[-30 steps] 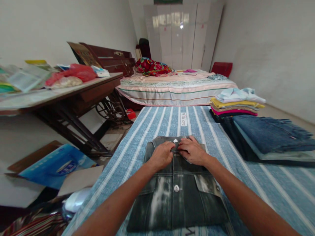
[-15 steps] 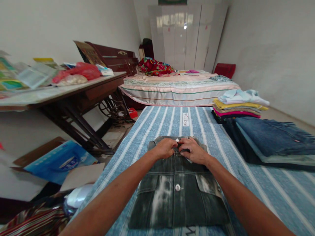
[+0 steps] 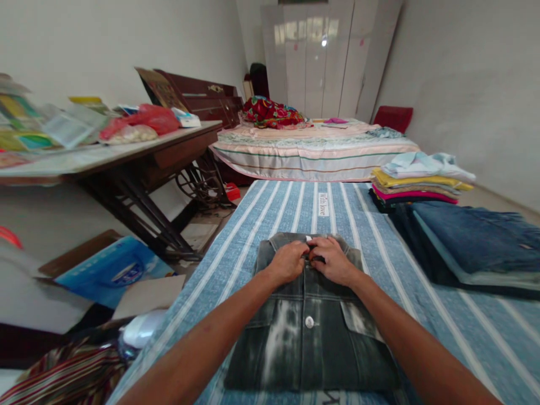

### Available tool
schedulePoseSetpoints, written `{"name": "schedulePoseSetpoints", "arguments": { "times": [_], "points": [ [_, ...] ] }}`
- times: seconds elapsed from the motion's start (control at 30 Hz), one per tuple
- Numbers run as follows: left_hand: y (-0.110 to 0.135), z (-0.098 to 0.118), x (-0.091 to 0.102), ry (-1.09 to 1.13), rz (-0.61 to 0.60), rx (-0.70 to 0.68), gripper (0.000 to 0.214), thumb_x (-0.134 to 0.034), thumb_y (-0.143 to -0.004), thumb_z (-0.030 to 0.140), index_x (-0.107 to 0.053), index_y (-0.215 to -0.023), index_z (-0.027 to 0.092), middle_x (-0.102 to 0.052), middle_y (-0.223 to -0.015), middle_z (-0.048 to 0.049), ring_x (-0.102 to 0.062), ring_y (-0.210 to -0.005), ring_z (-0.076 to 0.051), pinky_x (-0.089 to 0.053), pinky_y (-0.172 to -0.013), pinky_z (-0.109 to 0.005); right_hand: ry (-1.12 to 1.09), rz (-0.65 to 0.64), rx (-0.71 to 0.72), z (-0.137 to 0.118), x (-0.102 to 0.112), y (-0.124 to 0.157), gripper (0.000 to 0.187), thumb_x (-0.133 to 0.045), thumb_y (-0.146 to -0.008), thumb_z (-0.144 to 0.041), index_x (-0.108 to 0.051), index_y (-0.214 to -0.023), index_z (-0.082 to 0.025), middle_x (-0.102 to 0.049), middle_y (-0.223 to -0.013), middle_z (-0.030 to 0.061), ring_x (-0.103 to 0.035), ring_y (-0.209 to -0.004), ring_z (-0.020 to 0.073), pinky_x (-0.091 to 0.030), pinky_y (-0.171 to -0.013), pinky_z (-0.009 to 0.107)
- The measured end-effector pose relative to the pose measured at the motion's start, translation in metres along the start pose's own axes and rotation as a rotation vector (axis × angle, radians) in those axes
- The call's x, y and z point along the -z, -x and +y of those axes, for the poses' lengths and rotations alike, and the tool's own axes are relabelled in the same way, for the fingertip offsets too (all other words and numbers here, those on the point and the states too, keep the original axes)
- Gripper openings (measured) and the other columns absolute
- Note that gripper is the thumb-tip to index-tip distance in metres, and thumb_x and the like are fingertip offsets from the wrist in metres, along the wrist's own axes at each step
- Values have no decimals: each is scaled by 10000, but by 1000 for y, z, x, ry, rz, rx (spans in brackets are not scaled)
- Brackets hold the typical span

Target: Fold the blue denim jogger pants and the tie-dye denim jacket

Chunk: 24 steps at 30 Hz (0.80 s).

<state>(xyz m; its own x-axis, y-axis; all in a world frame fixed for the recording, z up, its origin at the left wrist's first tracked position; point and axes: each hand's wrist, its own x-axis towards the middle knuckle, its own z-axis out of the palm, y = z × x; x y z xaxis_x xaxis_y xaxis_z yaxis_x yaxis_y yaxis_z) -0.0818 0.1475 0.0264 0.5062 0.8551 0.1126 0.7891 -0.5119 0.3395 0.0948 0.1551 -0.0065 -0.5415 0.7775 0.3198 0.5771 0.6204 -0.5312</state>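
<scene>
A folded grey-green denim jacket (image 3: pixel 295 337) lies front side up on the blue striped bedsheet (image 3: pixel 253 225), with a white button at its middle. My left hand (image 3: pixel 287 261) and my right hand (image 3: pixel 335 260) meet at the jacket's collar. Both have their fingers curled and pinch the fabric at the collar opening. A small white tag shows between the fingertips.
A stack of folded jeans (image 3: pixel 472 242) and a pile of folded coloured shirts (image 3: pixel 417 180) sit at the right. A wooden table (image 3: pixel 126 157) with bags stands at the left. Cardboard and a blue bag (image 3: pixel 109 270) lie on the floor. Another bed (image 3: pixel 312 146) lies beyond.
Both hands have stayed at the collar, closing tighter together on the fabric. The view has shifted slightly to the left and down.
</scene>
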Motion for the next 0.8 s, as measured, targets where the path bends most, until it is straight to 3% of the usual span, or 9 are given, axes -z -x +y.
{"name": "schedulePoseSetpoints", "arguments": {
  "times": [0.2, 0.37, 0.53, 0.67, 0.8],
  "points": [
    [15, -8, 9, 76, 136, 30, 241, -491, -756, 119, -617, -943, 201, -637, -984, -24, -578, -949, -158, -444, -863, -251, 32, 43, 13, 1, -6, 3, 147, -572, -745, -128, -641, -835, -221, -571, -1218, 69, -467, -1181, 234, -195, -1036, 511],
    [23, -53, 38, 88, 321, 336, 240, -473, -742, 144, -653, -898, 175, -644, -948, -70, -579, -932, -211, -436, -850, -318, 46, 72, 20, 0, -7, 5, 148, -595, -733, -154, -651, -848, -228, -578, -1218, 76, -479, -1177, 241, -203, -1034, 529],
    [23, -88, 46, 281, 174, 442, 85, -594, -609, 191, -672, -645, 188, -608, -590, 26, -572, -638, -159, -428, -623, -244, 52, 94, 37, -4, -6, 4, 109, -620, -747, -253, -665, -842, -227, -609, -1160, 88, -512, -1137, 255, -282, -999, 514],
    [19, -95, 36, 474, 148, 501, 83, -619, -580, 222, -666, -614, 163, -586, -541, 34, -533, -570, -131, -392, -552, -228, 37, 123, 36, -9, -6, -6, 192, -583, -815, -383, -681, -836, -220, -655, -1038, 81, -552, -1077, 234, -360, -957, 431],
    [14, -98, 31, 622, 182, 569, 74, -637, -556, 211, -644, -584, 143, -569, -520, 27, -500, -536, -113, -365, -526, -224, 68, 126, -15, -17, -13, -28, 267, -544, -848, -422, -702, -789, -217, -654, -1030, 89, -533, -1112, 241, -351, -966, 414]
  ]
}}
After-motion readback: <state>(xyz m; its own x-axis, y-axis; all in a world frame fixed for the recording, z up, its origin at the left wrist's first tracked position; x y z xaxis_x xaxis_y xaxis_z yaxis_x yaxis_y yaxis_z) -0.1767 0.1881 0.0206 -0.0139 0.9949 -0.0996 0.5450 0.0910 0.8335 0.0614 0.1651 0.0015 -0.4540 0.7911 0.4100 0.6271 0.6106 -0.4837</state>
